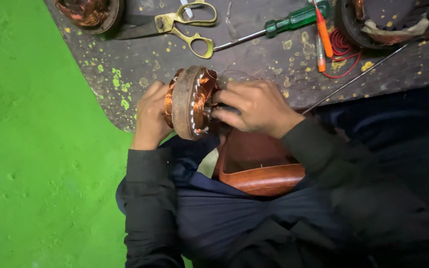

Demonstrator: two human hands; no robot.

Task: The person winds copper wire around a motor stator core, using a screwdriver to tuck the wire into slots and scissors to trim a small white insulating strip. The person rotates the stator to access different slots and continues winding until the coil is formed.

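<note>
Fingers (pixel 224 101) of the right hand (pixel 256 106) curl closed against the inner face of a round motor stator (pixel 189 101), pinching at its copper windings; fingers of the left hand (pixel 151 116) wrap the opposite side, closed on its rim. Stator held on edge between both hands, at the near edge of the bench, above the person's lap.

Items, largest first:
- Floor (pixel 35 149): bright green, rough-textured, fills the left side.
- Bench (pixel 254 64): dark worn surface, speckled with yellow-green paint flecks, rounded corner at lower left.
- Lap and sleeves: dark clothing, lower half of view.
- Brown curved container (pixel 256 168): open, sits in the lap just under the right wrist; contents cannot be made out.
- Second wound stator (pixel 388 22): top right corner of the bench, partly cut off by the frame.
- Third copper-wound part (pixel 88 12): top left corner, also cut off.
- Scissors (pixel 175 25): brass-coloured handles, dark blades, lying flat behind the held stator.
- Screwdriver (pixel 284 22): green handle, shaft pointing toward the scissors.
- Thin metal rod (pixel 358 77): lies diagonally to the right of the right hand.
- Orange-handled tool (pixel 323 32): beside the screwdriver handle.
- Red wire coil (pixel 343 49): loose loops next to the orange tool.
</note>
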